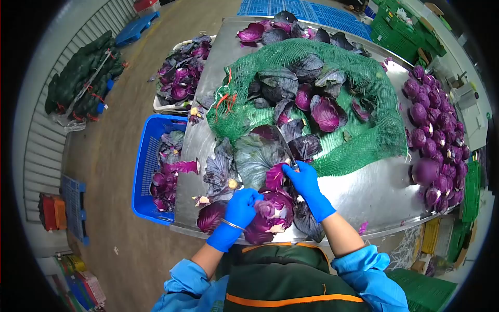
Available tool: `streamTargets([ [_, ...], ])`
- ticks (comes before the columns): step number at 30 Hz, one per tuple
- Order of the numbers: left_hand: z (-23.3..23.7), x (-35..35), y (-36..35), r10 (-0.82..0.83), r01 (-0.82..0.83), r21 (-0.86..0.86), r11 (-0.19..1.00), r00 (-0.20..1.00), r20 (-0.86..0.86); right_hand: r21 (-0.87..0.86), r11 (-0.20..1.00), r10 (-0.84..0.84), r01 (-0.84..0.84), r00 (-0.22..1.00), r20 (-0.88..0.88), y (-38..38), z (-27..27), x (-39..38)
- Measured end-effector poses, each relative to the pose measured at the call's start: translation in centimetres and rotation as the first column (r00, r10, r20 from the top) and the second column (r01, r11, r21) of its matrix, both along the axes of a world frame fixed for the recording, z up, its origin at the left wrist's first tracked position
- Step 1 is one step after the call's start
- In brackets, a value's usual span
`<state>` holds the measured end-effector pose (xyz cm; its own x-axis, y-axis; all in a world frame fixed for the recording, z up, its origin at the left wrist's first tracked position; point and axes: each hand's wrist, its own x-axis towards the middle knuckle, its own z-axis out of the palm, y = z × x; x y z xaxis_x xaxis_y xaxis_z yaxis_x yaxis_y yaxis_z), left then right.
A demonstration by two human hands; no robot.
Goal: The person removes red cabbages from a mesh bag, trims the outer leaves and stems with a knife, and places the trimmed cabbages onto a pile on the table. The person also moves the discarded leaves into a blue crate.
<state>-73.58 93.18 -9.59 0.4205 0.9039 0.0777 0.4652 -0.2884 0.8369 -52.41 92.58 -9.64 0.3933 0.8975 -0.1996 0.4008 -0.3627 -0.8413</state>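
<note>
On the near edge of the metal table lies a red cabbage (273,212) with loosened outer leaves. My left hand (240,209), in a blue glove, is closed at the cabbage's left side; what its fingers pinch, if anything, is hidden. In my blue-gloved right hand (303,181) is a knife (287,147), its blade pointing up and away over a large dark green leaf (258,158). Cut leaves and a stem piece (232,184) lie left of the cabbage. Beyond my hands, a green mesh bag (358,151) is spread out with purple leaves on it.
Trimmed cabbages (429,145) are heaped along the table's right side. Left of the table stand a blue crate (141,182) and a white crate (162,106), both holding leaves. Filled dark green sacks (78,78) lie by the left wall. Green crates (397,36) stand at the back right.
</note>
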Motion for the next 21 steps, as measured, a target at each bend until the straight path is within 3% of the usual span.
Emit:
streamTargets([
  [1, -0.1, 0.0, 0.1, 0.048, -0.049, -0.024, 0.999, 0.999, -0.013, 0.077, 0.992, -0.084, 0.095, 0.987, -0.140, -0.1, 0.0, 0.0],
  [2, 0.3, 0.0, 0.1, 0.069, -0.078, -0.202, 0.976, 0.996, -0.055, -0.048, 0.995, -0.099, 0.088, 0.927, -0.361, -1.0, 3.4, 0.0],
  [3, 0.1, 0.0, 0.2, 0.079, -0.087, -0.201, 0.976, 0.996, -0.052, -0.029, 0.999, 0.006, -0.023, 0.875, -0.485, -2.6, 4.8, 0.2],
  [4, -0.4, 0.0, 0.1, 0.150, -0.148, -0.217, 0.965, 0.989, -0.006, 0.095, 0.973, 0.232, -0.212, 0.892, -0.389, -4.8, 4.3, 0.4],
  [5, -0.8, -0.1, -0.3, 0.217, -0.202, -0.243, 0.949, 0.976, 0.034, 0.011, 0.895, 0.446, -0.446, 0.895, -0.021, -6.2, 6.3, 0.1],
  [6, -0.8, -0.4, -0.1, 0.233, -0.222, -0.284, 0.933, 0.972, 0.006, -0.016, 0.870, 0.493, -0.494, 0.866, 0.081, -7.2, 7.0, -0.7],
  [7, -3.5, -1.4, 0.2, 0.247, -0.175, -0.444, 0.879, 0.963, 0.110, -0.047, 0.843, 0.535, -0.536, 0.825, 0.181, -8.1, 7.2, -1.4],
  [9, 0.2, -1.8, 0.8, 0.186, 0.115, -0.610, 0.784, 0.894, 0.407, -0.009, 0.896, 0.444, -0.445, 0.893, 0.069, -9.0, 4.9, -1.0],
  [10, 1.7, -2.0, 1.0, 0.183, 0.116, -0.610, 0.784, 0.895, 0.406, 0.024, 0.937, 0.348, -0.347, 0.937, -0.042, -9.2, 4.1, -0.7],
  [11, 2.9, -2.2, 0.9, -0.120, 0.243, -0.443, 0.863, 0.950, 0.287, -0.078, 0.963, 0.259, -0.258, 0.966, -0.003, -8.8, 4.3, -0.4],
  [12, 3.4, -2.2, 0.7, -0.389, 0.402, -0.284, 0.870, 0.915, 0.104, -0.130, 0.985, 0.116, -0.117, 0.993, -0.017, -7.9, 3.7, 0.0],
  [13, 3.2, -2.1, 0.5, -0.392, 0.405, -0.286, 0.868, 0.914, 0.106, -0.183, 0.983, -0.029, 0.025, 0.999, -0.020, -6.8, 2.6, 0.6],
  [15, 3.0, -1.8, 0.6, -0.407, 0.394, -0.325, 0.860, 0.913, 0.032, -0.129, 0.940, -0.317, 0.316, 0.948, 0.013, -3.8, 0.7, 2.9],
  [16, 3.2, -1.8, 0.8, -0.416, 0.405, -0.313, 0.859, 0.909, 0.037, 0.007, 0.935, -0.354, 0.355, 0.933, -0.068, -3.7, -2.4, 4.8],
  [17, 3.7, -1.7, 1.0, -0.441, 0.425, -0.285, 0.859, 0.897, 0.010, 0.228, 0.942, -0.263, 0.246, 0.963, 0.048, -3.6, 0.0, 4.0],
  [19, 2.3, -1.9, 1.0, -0.408, 0.396, -0.290, 0.871, 0.913, 0.020, 0.133, 0.991, -0.027, 0.004, 0.986, 0.166, -5.1, 4.9, 0.6],
  [20, 2.8, -1.5, 0.9, -0.414, 0.402, -0.294, 0.867, 0.910, 0.023, 0.004, 0.999, 0.048, -0.049, 0.990, 0.130, -6.0, 6.4, -1.3],
  [21, 3.8, -1.0, 0.5, -0.421, 0.398, -0.196, 0.896, 0.902, -0.094, -0.129, 0.986, 0.115, -0.104, 0.990, 0.083, -7.0, 7.0, -2.8],
])
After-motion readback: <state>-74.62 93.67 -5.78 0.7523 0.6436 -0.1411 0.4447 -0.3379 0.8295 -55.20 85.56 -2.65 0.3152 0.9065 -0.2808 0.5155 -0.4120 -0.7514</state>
